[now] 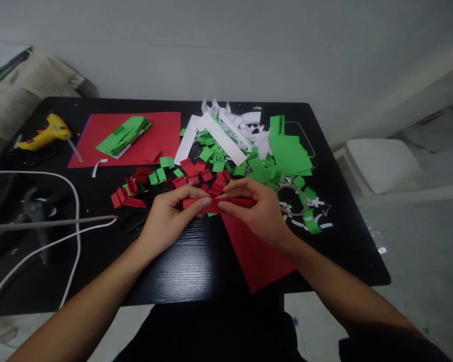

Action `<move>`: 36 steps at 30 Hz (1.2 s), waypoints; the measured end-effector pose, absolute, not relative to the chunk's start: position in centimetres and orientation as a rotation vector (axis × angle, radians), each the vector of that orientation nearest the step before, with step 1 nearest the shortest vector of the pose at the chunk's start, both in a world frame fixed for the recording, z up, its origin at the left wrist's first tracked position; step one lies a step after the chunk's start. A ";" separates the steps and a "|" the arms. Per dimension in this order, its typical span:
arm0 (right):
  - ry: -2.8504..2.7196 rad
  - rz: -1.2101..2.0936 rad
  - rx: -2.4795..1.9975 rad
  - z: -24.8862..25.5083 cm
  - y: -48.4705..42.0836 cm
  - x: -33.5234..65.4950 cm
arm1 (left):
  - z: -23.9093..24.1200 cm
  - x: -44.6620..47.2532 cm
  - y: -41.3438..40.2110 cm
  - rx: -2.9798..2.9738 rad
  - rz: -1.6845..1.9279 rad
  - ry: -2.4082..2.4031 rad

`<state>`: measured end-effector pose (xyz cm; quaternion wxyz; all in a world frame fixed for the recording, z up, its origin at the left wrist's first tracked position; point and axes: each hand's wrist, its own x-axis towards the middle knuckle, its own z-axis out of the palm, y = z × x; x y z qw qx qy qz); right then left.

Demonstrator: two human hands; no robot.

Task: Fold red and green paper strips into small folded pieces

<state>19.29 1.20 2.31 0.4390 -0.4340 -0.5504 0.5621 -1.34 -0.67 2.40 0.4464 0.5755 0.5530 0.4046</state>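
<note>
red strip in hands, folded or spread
Folded: the red strip is a narrow creased band pinched by left hand and right hand.

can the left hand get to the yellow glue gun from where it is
Probably yes: the glue gun lies uncovered at far left, nothing tall between. But the left hand is busy pinching the red strip.

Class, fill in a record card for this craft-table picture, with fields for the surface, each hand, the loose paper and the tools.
surface: black table
left: the left hand pinches the red paper strip near its left end
right: the right hand pinches the same strip, above a red sheet
loose paper: white strips, green pieces, small red folded pieces
back left: green folded stack on a second red sheet
tools: yellow glue gun far left; roll of tape by the right hand
</note>
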 end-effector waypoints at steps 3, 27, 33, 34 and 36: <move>-1.361 1.409 -1.116 2.5 1.2 19.3 | 2.5 -1.4 -0.8 1.485 1.018 1.415; -1.446 1.325 -1.121 2.2 0.6 19.0 | 2.7 -0.8 -1.2 1.470 1.036 1.306; -1.508 1.260 -1.106 2.1 0.5 19.1 | 3.0 -0.9 -1.1 1.421 1.022 1.320; -1.505 1.268 -1.104 2.1 0.5 19.1 | 3.0 -0.9 -1.1 1.415 1.020 1.315; -1.498 1.289 -1.106 2.0 0.4 19.1 | 3.1 -0.9 -1.0 1.409 1.014 1.309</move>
